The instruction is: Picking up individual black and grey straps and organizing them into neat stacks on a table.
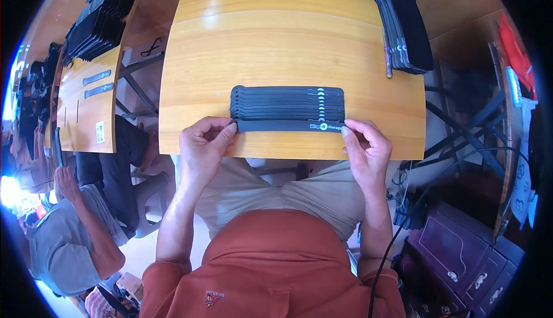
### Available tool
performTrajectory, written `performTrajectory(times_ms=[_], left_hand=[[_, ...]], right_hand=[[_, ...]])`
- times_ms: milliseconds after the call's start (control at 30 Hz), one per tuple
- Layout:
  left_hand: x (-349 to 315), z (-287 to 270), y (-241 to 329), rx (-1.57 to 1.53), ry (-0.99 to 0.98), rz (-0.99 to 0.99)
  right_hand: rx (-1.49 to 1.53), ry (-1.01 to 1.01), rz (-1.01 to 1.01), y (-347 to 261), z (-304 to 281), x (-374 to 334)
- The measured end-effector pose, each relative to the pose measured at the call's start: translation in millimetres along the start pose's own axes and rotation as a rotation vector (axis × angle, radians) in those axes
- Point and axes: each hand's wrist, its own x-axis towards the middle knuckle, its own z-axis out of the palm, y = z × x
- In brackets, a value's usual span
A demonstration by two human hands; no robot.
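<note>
A dark grey strap (276, 126) with a printed label near its right end lies along the near side of a fanned stack of similar straps (279, 102). The stack's rounded left ends overlap in a row, and pale marks line up near its right side. My left hand (203, 145) pinches the strap's left end between thumb and fingers. At the other end, my right hand (368, 150) pinches the strap's right tip the same way. Both hands are at the near edge of the wooden table (288, 47).
Bundled dark straps (403, 36) lie at the table's far right, with a pen (387, 56) beside them. On the left, another table (86, 116) holds piles of dark straps (101, 27) and two single straps (98, 84). A co-worker (69, 237) sits there. A dark red cabinet (455, 249) stands lower right.
</note>
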Motion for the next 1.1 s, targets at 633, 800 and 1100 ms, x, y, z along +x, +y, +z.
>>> performTrajectory(times_ms=[633, 800, 1100], left_hand=[[3.1, 1.8, 6.4, 0.105, -0.003, -0.026], [4.6, 1.0, 4.8, 0.099, -0.009, -0.027], [4.2, 2.8, 7.6, 0.099, 0.007, -0.042]], right_hand=[[-0.191, 0.017, -0.108, 4.5, 3.1, 7.2], [-0.214, 0.02, -0.122, 2.9, 3.7, 8.4], [-0.223, 0.018, -0.125, 4.7, 3.8, 8.8]])
